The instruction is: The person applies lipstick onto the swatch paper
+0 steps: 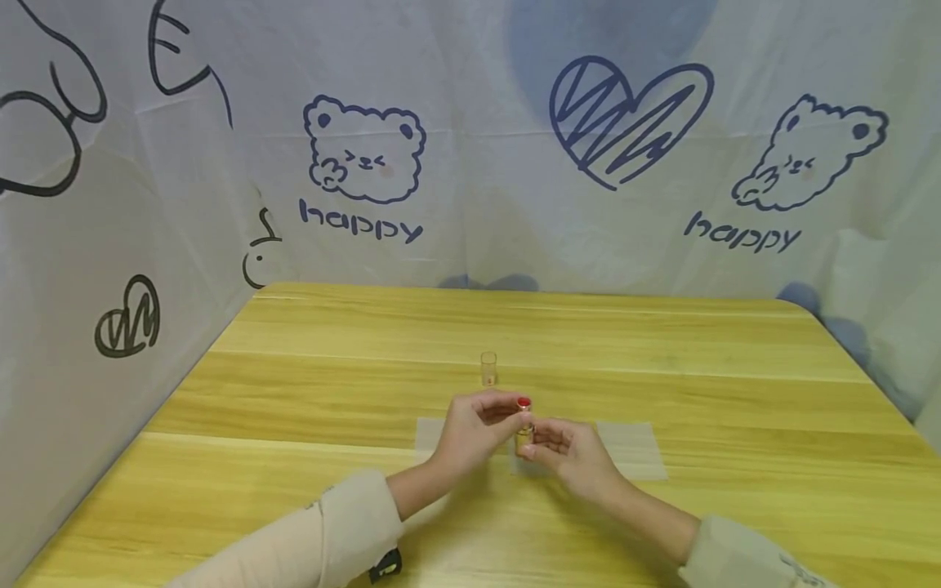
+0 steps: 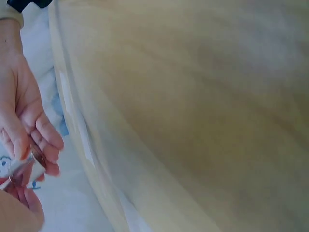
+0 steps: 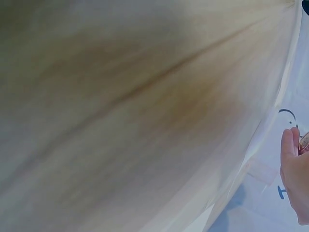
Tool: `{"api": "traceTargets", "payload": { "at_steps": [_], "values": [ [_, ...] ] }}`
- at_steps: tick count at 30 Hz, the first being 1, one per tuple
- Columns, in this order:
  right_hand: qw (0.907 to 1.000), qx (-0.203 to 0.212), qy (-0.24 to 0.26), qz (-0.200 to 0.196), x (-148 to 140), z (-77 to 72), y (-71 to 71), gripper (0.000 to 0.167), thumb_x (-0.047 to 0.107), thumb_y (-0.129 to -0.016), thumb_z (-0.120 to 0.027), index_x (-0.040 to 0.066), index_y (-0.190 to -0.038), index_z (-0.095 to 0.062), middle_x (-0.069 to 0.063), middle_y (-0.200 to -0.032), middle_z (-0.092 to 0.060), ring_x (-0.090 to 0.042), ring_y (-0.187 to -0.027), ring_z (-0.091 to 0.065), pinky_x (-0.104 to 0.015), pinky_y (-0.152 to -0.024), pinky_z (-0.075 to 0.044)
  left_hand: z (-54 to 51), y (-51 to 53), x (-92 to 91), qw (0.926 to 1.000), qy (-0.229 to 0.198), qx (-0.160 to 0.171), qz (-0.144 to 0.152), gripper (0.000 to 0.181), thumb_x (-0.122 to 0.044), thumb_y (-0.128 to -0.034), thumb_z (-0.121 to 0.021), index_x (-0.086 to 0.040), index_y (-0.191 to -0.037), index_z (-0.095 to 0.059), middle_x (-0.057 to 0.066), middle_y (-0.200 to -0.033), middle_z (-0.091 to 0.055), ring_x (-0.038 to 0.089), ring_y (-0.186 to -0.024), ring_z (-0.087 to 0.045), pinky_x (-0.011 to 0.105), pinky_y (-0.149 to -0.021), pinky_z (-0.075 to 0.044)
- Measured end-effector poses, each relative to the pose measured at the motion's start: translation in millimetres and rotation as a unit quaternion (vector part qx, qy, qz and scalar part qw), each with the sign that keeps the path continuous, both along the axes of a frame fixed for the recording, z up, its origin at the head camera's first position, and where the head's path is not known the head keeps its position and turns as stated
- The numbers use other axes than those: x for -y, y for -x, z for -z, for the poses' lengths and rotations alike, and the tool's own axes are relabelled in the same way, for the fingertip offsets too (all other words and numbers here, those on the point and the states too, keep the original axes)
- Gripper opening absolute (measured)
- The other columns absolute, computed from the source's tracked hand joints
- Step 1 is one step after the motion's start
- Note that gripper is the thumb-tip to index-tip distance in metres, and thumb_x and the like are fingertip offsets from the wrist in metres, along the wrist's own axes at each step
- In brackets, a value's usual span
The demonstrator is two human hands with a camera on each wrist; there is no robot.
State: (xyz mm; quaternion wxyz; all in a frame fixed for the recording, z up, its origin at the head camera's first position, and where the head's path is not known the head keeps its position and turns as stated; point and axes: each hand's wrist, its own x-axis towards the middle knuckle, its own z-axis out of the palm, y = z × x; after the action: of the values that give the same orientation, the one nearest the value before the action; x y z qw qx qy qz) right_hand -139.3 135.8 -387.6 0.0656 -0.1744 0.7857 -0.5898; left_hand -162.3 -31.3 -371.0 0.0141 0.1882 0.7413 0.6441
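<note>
A small lipstick tube (image 1: 524,438) with a red tip and gold-toned base stands upright between both hands in the head view. My left hand (image 1: 470,429) pinches its upper part between thumb and fingers. Lower down, my right hand (image 1: 581,461) grips the base with thumb and curled fingers. Behind them a clear cap (image 1: 488,367) stands on the table, apart from the hands. Both wrist views catch the shiny tube only partly, near a frame edge, with fingers covering much of it.
The wooden table (image 1: 309,392) spreads around the hands. Pale translucent rectangles lie on it, one at the right (image 1: 632,452) and another at the left (image 1: 429,434), partly behind the hands. A printed white curtain (image 1: 485,204) hangs behind. Something black (image 1: 386,565) shows beside the left sleeve.
</note>
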Motion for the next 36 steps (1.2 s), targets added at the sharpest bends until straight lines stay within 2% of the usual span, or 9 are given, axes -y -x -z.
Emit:
{"api": "traceTargets", "payload": {
  "at_steps": [6, 9, 12, 18, 26, 36],
  "values": [
    [0.9997, 0.003, 0.004, 0.022, 3.9, 0.8, -1.7, 0.029, 0.000, -0.082, -0.066, -0.014, -0.107, -0.060, -0.025, -0.094, -0.065, -0.001, -0.078, -0.061, -0.016, -0.073, -0.054, 0.9, -7.3, -6.5, 0.9971, 0.010, -0.023, -0.072, 0.022, -0.008, -0.0771, -0.075, 0.005, -0.094, -0.069, 0.019, -0.093, -0.070, 0.027, -0.083, -0.068, 0.019, -0.075, -0.055],
    [0.9997, 0.007, 0.004, 0.025, 4.5, -0.1, -2.1, 0.028, 0.002, -0.082, -0.066, -0.013, -0.105, -0.060, -0.024, -0.094, -0.065, -0.002, -0.078, -0.061, -0.016, -0.073, -0.053, 0.7, -8.1, -7.9, 0.9955, 0.014, -0.021, -0.092, 0.021, -0.011, -0.0764, -0.076, 0.004, -0.091, -0.069, 0.017, -0.089, -0.070, 0.023, -0.080, -0.067, 0.017, -0.071, -0.054],
    [0.9997, 0.008, 0.003, 0.024, 4.6, -1.1, -2.1, 0.027, 0.003, -0.083, -0.066, -0.013, -0.104, -0.060, -0.023, -0.093, -0.065, -0.003, -0.079, -0.061, -0.016, -0.074, -0.053, 0.7, -7.5, -8.1, 0.9950, 0.010, -0.017, -0.097, 0.023, -0.014, -0.0758, -0.077, 0.004, -0.089, -0.070, 0.017, -0.087, -0.070, 0.020, -0.076, -0.066, 0.015, -0.067, -0.053],
    [0.9998, 0.011, 0.004, 0.018, 4.1, -2.2, -1.5, 0.026, 0.004, -0.084, -0.065, -0.013, -0.104, -0.060, -0.023, -0.094, -0.065, -0.004, -0.080, -0.062, -0.018, -0.075, -0.054, 0.1, -5.8, -6.2, 0.9970, -0.003, -0.012, -0.077, 0.025, -0.013, -0.0771, -0.075, 0.007, -0.091, -0.069, 0.019, -0.087, -0.070, 0.021, -0.076, -0.067, 0.015, -0.064, -0.053],
    [0.9999, 0.012, 0.003, 0.002, 2.2, -3.1, -1.2, 0.028, 0.004, -0.086, -0.063, -0.014, -0.107, -0.059, -0.024, -0.097, -0.065, -0.007, -0.083, -0.065, -0.022, -0.076, -0.056, -0.1, -1.2, -1.6, 0.9996, -0.002, 0.002, -0.028, 0.021, -0.006, -0.0799, -0.071, 0.009, -0.094, -0.068, 0.022, -0.092, -0.069, 0.029, -0.083, -0.069, 0.019, -0.072, -0.056],
    [0.9998, 0.009, -0.003, -0.018, -0.2, -4.9, 0.9, 0.034, 0.004, -0.087, -0.061, -0.017, -0.114, -0.055, -0.028, -0.101, -0.064, -0.025, -0.088, -0.068, -0.024, -0.078, -0.056, -5.5, 1.8, 1.8, 0.9994, 0.005, 0.032, 0.013, 0.023, -0.007, -0.0823, -0.068, 0.009, -0.098, -0.067, 0.023, -0.095, -0.069, 0.018, -0.081, -0.069, 0.018, -0.072, -0.055]
  ]
}}
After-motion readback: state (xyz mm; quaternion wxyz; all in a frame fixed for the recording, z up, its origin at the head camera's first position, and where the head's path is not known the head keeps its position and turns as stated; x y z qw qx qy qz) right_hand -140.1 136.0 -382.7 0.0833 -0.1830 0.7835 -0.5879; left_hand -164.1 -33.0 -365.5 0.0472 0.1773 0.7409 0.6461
